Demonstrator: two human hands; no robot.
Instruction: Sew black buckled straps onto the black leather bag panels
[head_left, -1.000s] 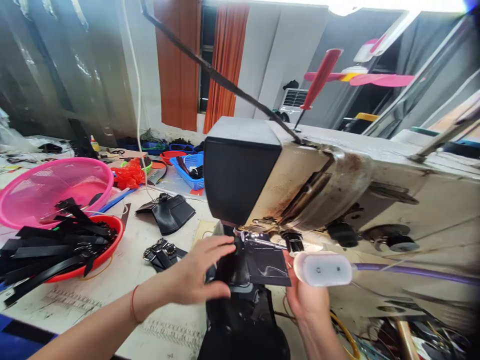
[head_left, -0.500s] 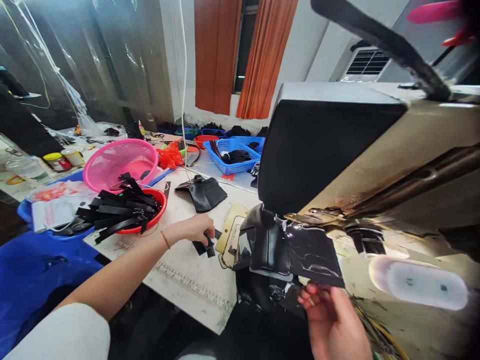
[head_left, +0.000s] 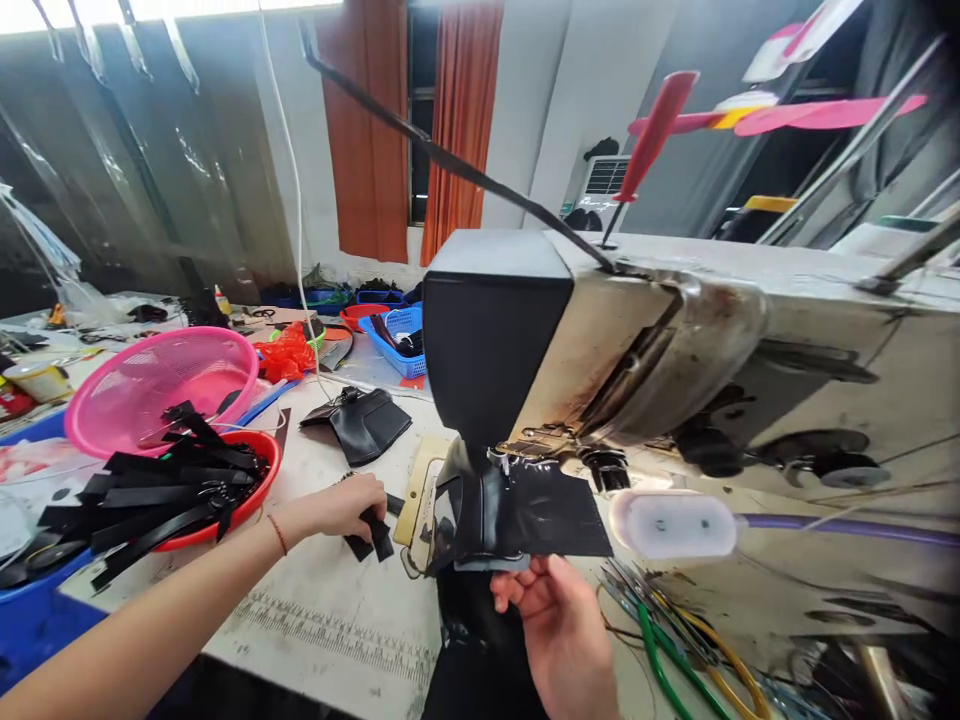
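A shiny black leather piece (head_left: 517, 510) lies under the head of a worn sewing machine (head_left: 637, 350). My right hand (head_left: 559, 625) pinches the near edge of this leather piece from below. My left hand (head_left: 337, 508) is out to the left on the white table (head_left: 330, 620), fingers closed on small black strap pieces (head_left: 371, 532) beside a pale yellow plate (head_left: 416, 490). A white lamp head (head_left: 671, 524) sticks out under the machine arm, just right of the leather.
A red bowl (head_left: 259, 490) full of black straps and a pink basket (head_left: 161, 385) stand at the left. A folded black leather part (head_left: 360, 425) lies mid-table, blue baskets (head_left: 397, 340) behind it. Loose coloured wires (head_left: 675, 640) lie at the right front. A red-handled screwdriver (head_left: 649, 140) stands on the machine.
My left hand left the leather under the machine and reached left to the small strap pieces. My right hand stays at the leather's near edge. The view has swung about.
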